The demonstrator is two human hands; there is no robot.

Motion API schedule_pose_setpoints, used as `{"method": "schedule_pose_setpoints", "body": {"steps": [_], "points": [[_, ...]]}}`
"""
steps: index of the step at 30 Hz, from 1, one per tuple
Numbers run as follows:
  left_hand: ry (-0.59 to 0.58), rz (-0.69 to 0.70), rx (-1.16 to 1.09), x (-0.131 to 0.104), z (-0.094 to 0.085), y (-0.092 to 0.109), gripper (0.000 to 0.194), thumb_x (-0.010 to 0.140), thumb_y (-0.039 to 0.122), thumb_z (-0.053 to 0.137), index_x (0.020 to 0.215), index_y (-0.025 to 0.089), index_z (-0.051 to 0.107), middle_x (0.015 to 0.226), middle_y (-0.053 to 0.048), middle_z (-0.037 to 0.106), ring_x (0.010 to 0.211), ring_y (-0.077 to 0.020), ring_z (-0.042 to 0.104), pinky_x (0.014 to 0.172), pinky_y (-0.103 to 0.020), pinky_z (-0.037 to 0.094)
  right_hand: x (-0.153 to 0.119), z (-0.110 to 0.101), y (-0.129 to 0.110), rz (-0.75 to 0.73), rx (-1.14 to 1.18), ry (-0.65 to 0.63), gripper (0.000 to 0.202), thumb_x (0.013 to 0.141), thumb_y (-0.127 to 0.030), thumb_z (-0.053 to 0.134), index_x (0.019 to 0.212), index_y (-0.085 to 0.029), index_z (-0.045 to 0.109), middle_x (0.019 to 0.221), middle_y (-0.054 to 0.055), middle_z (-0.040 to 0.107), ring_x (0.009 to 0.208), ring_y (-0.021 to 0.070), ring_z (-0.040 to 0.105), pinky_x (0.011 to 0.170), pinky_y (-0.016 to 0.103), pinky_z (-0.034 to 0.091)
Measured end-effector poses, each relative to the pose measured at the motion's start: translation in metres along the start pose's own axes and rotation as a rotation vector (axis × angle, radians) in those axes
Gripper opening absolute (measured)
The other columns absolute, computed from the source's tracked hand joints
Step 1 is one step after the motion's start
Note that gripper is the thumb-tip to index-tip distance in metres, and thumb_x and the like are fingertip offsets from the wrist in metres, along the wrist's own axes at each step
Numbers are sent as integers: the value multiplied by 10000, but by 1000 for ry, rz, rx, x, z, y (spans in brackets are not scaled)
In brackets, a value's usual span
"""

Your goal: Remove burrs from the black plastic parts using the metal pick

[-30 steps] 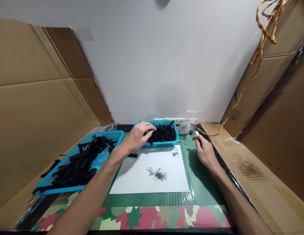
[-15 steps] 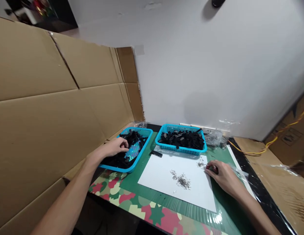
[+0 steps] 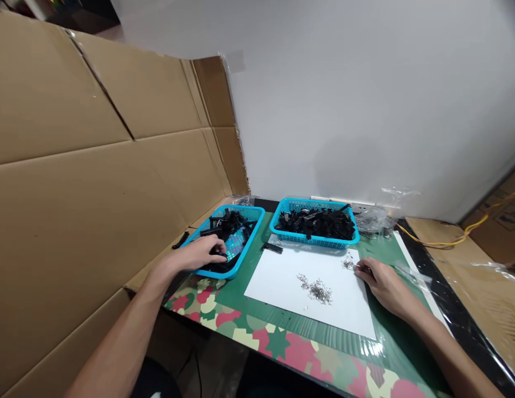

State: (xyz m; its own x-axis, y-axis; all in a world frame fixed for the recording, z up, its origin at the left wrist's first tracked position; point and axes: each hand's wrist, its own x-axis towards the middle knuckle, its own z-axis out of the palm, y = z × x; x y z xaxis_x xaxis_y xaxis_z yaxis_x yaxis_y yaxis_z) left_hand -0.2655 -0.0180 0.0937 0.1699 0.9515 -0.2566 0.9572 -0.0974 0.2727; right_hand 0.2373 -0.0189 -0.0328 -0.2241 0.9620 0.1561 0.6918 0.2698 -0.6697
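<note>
Baskets point(image 3: 249, 243) point(image 3: 315, 238), two; hands point(image 3: 201, 252) point(image 3: 384, 282), two

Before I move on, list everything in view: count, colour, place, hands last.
Left basket: one, blue, table's left
Right basket: one, blue, behind sheet
Black pieces: many, black, in both baskets
Loose black piece: one, black, sheet's far-left corner
Sheet: one, white, mid-table
Metallic bits: many, silvery, two piles on sheet
Plastic: uncountable, clear, right of right basket
Cable: at least one, yellow, right
Cardboard: several panels, brown, both sides
Table: one, green, patterned front
Wall: one, grey, behind
Left hand: one, bare, in left basket
Right hand: one, bare, at sheet's right edge
</note>
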Motion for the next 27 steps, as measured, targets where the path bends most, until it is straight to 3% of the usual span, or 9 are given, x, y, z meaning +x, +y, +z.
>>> {"method": "schedule_pose_setpoints", "body": {"steps": [7,10,14,19,22,25,27], "points": [[125,45,-48,4,-8,-7,452,852,632,618,903,213,781,932,-78,763,847,-259,661,750,-315,468,-1,-12,-4,-4,133,13,316,1006,-510,433,843,-250,507,782,33,605,708,224,543,660,326,424],[257,18,-118,3,-9,-7,476,882,667,590,915,209,716,804,-35,698,723,-209,595,659,-285,429,-1,-14,-7,19,231,25,372,1015,-581,439,859,-249,500,798,11,545,729,210,492,668,318,417],[517,23,-336,2,-4,-1,425,929,630,542,911,206,576,714,13,611,648,-161,528,607,-252,403,-2,-14,-12,38,396,2,421,1024,-645,449,892,-247,489,834,-9,463,781,196,439,713,306,411],[658,79,-731,7,8,27,380,874,534,691,866,211,491,523,67,511,488,-109,442,528,-212,343,-5,-11,-18,13,576,-79,418,1043,-637,459,906,-243,478,874,-15,423,808,183,407,774,297,417],[628,203,-1001,11,19,59,401,840,467,789,956,215,500,615,65,574,491,-89,467,511,-196,349,-8,-9,-22,7,594,-127,413,1051,-623,469,912,-235,494,884,-9,426,817,180,408,776,294,400],[475,337,-1083,19,30,100,446,850,416,819,1174,197,604,739,40,605,556,-85,498,520,-198,370,-9,-8,-24,0,593,-156,424,1052,-625,471,909,-227,506,878,-6,424,812,180,401,757,295,386],[355,418,-1058,26,39,128,365,909,409,772,1160,160,681,798,1,630,605,-86,509,561,-214,405,-9,-7,-25,-9,609,-164,427,1050,-623,480,901,-224,504,866,-9,412,791,173,383,732,292,376]]}}
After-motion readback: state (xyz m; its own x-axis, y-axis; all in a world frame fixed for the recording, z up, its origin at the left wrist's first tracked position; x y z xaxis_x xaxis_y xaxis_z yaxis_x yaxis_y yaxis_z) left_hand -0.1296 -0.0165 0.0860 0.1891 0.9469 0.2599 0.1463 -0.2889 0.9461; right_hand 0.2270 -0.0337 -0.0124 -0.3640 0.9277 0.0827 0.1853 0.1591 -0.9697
